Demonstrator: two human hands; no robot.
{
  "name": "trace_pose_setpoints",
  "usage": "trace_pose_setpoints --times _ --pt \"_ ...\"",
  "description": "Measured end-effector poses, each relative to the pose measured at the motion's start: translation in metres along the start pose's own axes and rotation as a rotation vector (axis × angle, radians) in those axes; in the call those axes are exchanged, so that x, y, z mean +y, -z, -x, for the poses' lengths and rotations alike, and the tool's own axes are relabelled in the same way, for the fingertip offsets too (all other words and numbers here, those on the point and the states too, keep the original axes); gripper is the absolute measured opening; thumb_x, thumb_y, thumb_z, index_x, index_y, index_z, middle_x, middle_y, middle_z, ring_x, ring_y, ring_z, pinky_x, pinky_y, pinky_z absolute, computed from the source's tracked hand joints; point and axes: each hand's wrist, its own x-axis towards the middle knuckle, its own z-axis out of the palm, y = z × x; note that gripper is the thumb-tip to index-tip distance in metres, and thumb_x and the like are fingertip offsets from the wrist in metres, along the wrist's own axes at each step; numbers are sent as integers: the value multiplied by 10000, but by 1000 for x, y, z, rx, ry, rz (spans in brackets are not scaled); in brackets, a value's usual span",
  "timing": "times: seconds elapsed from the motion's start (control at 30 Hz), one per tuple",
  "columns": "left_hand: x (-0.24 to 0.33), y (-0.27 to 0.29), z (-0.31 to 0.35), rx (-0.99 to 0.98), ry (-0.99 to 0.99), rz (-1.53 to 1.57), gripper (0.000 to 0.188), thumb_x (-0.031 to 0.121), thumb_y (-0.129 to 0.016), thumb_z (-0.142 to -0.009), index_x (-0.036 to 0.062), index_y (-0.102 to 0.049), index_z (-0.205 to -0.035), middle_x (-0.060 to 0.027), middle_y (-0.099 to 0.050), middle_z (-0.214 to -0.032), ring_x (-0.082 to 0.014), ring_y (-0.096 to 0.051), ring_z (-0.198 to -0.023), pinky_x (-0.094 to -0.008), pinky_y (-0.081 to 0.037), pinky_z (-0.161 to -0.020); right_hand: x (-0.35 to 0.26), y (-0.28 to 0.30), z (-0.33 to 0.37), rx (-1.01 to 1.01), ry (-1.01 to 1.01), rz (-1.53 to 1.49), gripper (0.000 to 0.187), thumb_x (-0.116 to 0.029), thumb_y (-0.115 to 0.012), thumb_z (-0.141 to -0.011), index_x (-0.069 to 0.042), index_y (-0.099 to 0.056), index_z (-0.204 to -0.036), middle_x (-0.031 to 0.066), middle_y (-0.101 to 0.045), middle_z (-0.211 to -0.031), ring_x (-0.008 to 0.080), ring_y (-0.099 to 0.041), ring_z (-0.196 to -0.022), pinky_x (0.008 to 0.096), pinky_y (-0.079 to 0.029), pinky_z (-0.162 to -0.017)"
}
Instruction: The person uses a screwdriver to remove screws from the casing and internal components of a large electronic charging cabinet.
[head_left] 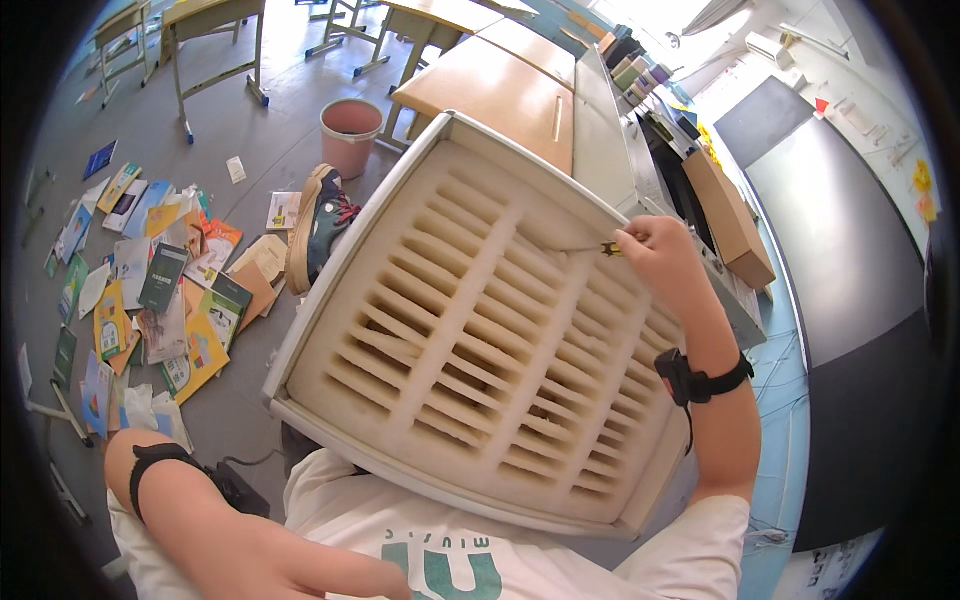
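A large white-rimmed tray [345,215] rests tilted across my lap. Its pale foam insert [478,310] is cut into rows of slots. At the tray's far right side, my right hand [648,240] is closed around the yellow-and-black handle of what looks like a thin screwdriver [610,249]. The slim shaft points left over the foam, where the surface looks torn beside the upper slots. Low in the picture, my left hand [310,568] lies in front of my shirt, off the tray. One finger is stretched out; the lower edge cuts off the others.
Books and papers [165,285] lie heaped on the floor at left. A pink bucket [351,140] stands beyond my shoe [322,225]. Wooden desks [480,90] are just past the tray, with a long cardboard box [728,215] at right.
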Motion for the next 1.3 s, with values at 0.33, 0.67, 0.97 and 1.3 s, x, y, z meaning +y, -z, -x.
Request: trace_pose_setpoints --times 0.33,0.67,0.97,1.3 --pt "-10 -1 2 -80 61 46 184 47 -623 -843 39 -709 -1005 -101 -648 -958 -229 -611 -748 -335 -459 -613 4 -20 -50 -317 -79 100 284 -177 -619 -784 105 -647 -792 286 -619 -705 411 -625 -677 442 -512 -679" --pt "-20 3 22 -180 177 -77 243 153 -571 -937 136 -725 -1124 -40 -693 -1023 -144 -660 -814 -272 -456 -672 57 -19 16 -121 -460 -717 173 -170 -629 -933 -11 -634 -866 -63 -410 -552 38 -304 -412 248 -213 -386" --pt "-22 -2 21 -178 220 -69 259 143 -599 -882 134 -726 -1108 -15 -707 -932 -137 -659 -746 -264 -448 -637 73 -24 32 -65 -477 -927 154 -156 -627 -936 -6 -631 -901 -51 -429 -594 37 -310 -435 239 -215 -397" --pt "-22 2 43 -366 330 -143 509 207 -660 -797 73 -622 -1287 -179 -582 -1219 -340 -538 -1178 -534 -399 -995 75 -18 38 -54 -398 -1134 184 -157 -628 -950 24 -641 -930 -41 -441 -619 37 -316 -445 231 -226 -386"
